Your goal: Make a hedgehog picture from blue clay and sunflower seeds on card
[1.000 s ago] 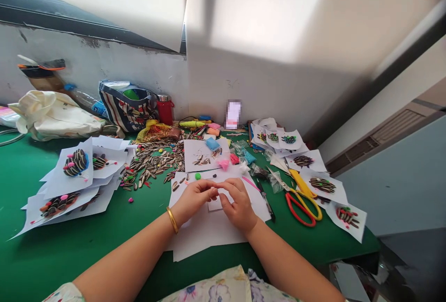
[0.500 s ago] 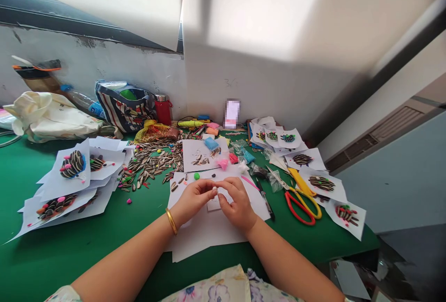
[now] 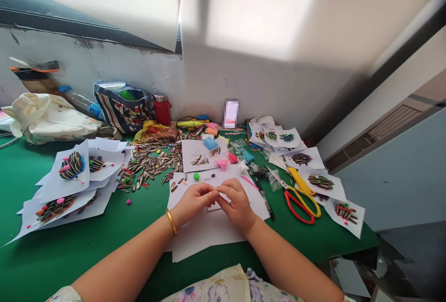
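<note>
My left hand (image 3: 195, 203) and my right hand (image 3: 239, 205) meet fingertip to fingertip over white paper sheets (image 3: 205, 239). Both are closed in a pinch around a small bit of white modelling clay, which the fingers now cover. Under them lies a smaller piece of paper (image 3: 213, 207), mostly hidden. Just beyond the fingers are a green clay ball (image 3: 196, 176) and a dark clay bit (image 3: 213, 175). A few sunflower seeds (image 3: 173, 186) rest on the paper to the left. Farther back sit lumps of pink clay (image 3: 222, 164) and white clay (image 3: 241, 167).
Scissors (image 3: 298, 200) and a black pen (image 3: 266, 202) lie to the right. Seed-and-clay pictures on paper are piled left (image 3: 101, 183) and right (image 3: 322, 182). A seed heap (image 3: 149, 158), a red flask (image 3: 162, 111) and bags (image 3: 121, 111) stand behind, near a phone (image 3: 231, 114).
The fingertips have drawn closer together, and the white clay bit that showed between them is now covered. My arms have hardly moved; the view has shifted slightly.
</note>
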`<state>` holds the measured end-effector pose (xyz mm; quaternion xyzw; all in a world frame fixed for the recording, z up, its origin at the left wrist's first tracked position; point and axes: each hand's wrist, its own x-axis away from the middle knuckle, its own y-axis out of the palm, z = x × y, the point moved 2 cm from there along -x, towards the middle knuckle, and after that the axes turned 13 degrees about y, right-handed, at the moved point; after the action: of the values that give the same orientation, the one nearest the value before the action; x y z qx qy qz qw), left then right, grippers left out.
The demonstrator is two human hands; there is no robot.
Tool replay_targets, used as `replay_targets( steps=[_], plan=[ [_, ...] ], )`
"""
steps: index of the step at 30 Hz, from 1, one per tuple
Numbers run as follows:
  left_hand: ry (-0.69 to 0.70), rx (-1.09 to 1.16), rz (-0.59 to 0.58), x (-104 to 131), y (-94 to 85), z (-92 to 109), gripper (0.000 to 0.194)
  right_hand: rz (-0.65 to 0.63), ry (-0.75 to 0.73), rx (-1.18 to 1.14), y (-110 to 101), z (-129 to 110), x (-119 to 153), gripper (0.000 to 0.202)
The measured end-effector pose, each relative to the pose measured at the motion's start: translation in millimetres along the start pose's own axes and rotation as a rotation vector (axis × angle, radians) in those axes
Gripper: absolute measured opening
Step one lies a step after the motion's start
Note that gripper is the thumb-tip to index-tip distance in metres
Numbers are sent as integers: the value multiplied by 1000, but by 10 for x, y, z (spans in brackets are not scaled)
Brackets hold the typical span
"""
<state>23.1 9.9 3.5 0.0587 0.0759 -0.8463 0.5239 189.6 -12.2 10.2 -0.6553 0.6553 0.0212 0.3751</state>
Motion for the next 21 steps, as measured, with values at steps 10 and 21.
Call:
replay_targets(
  steps=[10, 21],
  plan=[
    [-10, -37, 38, -10, -14, 14, 46, -5, 1, -8, 0, -1, -4, 16],
    [16, -18, 78, -7, -33, 14, 44, 7, 45, -32, -15, 69, -5, 18]
  ],
)
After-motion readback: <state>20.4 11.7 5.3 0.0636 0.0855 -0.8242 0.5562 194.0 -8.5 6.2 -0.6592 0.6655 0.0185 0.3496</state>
